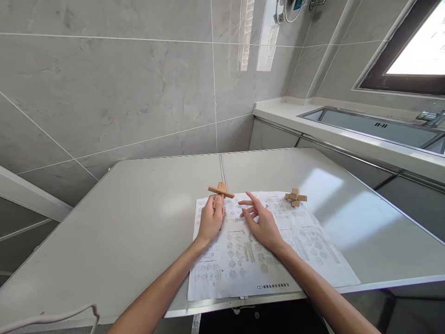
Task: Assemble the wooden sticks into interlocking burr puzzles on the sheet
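My left hand (212,215) is closed around the lower end of a small wooden puzzle piece assembly (221,189), made of crossed wooden sticks, one of them lying slantwise across the top. To its right, my right hand (261,222) hovers over the sheet with fingers apart and nothing in them. Beneath both hands lies a large white instruction sheet (250,280) printed with rows of small diagrams, upside down to me. A second wooden puzzle (295,197), shaped like an interlocked cross, rests at the sheet's far right corner.
The pale folding table (156,232) has a seam down its middle. A white cable (52,319) crosses its near left corner. Behind is a grey tiled wall (139,93). On the right stands a counter (278,110) with a steel sink (365,124) under a window.
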A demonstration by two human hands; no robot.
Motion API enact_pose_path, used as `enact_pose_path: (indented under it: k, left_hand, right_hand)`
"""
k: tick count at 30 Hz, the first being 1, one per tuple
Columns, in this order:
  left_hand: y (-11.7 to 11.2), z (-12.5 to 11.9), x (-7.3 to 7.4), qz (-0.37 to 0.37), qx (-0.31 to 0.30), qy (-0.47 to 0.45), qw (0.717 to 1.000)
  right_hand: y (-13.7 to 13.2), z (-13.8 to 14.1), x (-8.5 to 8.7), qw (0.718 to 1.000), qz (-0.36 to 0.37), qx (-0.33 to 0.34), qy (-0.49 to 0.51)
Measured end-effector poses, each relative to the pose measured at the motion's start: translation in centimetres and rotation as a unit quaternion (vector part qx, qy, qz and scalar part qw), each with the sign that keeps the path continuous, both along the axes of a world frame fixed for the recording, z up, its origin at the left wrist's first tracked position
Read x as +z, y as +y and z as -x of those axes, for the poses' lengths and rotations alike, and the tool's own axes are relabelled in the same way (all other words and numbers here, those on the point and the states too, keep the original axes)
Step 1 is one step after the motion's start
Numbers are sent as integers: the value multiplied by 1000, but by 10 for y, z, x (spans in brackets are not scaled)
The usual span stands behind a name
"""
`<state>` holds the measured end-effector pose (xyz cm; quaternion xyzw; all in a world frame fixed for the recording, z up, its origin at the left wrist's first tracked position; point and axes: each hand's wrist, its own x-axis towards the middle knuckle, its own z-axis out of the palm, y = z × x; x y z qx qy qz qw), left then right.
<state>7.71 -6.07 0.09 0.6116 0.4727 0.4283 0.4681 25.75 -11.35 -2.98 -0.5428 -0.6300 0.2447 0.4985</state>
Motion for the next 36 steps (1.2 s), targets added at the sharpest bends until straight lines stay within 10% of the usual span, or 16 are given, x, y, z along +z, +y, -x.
enact_pose_path:
  k: [20, 36]
  left_hand:
    - [3, -1, -8, 58, -42, -123, 990]
    - [7, 2, 0, -9, -35, -69, 997]
  right_hand:
    - [-1, -3, 0, 976, -43, 137, -163]
    - [1, -3, 1, 994, 15, 71, -85]
